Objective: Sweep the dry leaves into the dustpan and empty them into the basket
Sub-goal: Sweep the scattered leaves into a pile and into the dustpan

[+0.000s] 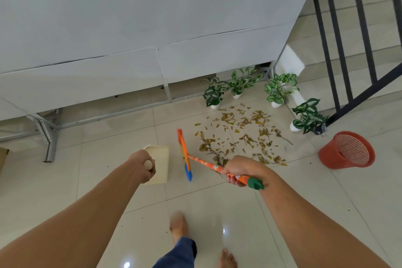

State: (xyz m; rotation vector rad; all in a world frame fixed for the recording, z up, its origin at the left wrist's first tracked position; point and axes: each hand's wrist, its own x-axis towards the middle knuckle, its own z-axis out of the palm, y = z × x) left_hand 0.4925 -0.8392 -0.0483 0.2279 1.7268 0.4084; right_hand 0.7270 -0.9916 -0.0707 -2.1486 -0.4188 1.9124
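While we look down, our left hand [142, 166] wraps round the dustpan [159, 159] handle and our right hand [241, 172] grips the broom [202, 161] near its green end. The dry leaves [239, 135] lie scattered ahead, near the basket [347, 150]. They look light and crumbly, so we should sweep softly.

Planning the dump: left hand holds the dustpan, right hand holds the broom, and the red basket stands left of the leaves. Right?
Not quite: the head view shows the red basket right of the leaves. Left hand holds the dustpan, right hand the broom.
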